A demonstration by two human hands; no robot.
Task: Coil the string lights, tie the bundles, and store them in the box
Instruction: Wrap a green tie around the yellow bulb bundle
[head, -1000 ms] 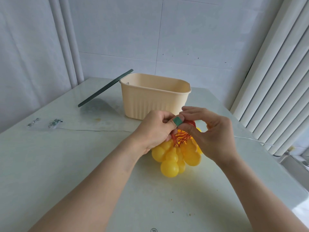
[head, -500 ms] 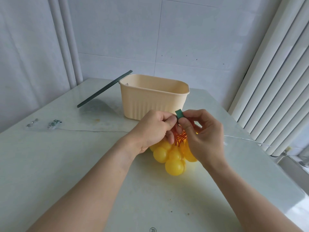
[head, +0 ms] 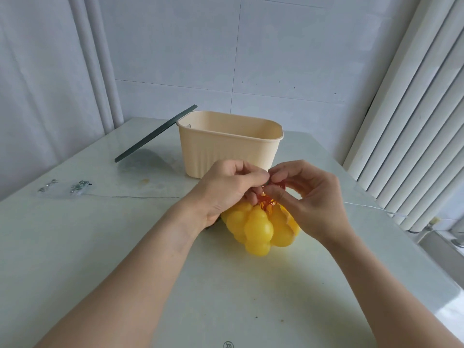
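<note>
A bundle of yellow gourd-shaped string lights (head: 261,227) with orange-red wires (head: 266,202) hangs just above the table, in front of the cream box (head: 226,149). My left hand (head: 223,189) grips the gathered wires at the top of the bundle from the left. My right hand (head: 308,194) pinches the wires and a green tie from the right, fingertips meeting the left hand's. Only a sliver of the green tie shows between the fingers. The box stands open just behind my hands.
The box's dark lid (head: 155,133) leans against its left rim. A second thin-wire light string (head: 140,197) lies across the table, with its clear battery pack (head: 67,188) at the left. White blinds (head: 414,121) flank the right table edge.
The green tie end, held up between both thumbs earlier, has been pulled down into the wires and is nearly hidden. The bundle has turned slightly and both hands have closed in tighter.
</note>
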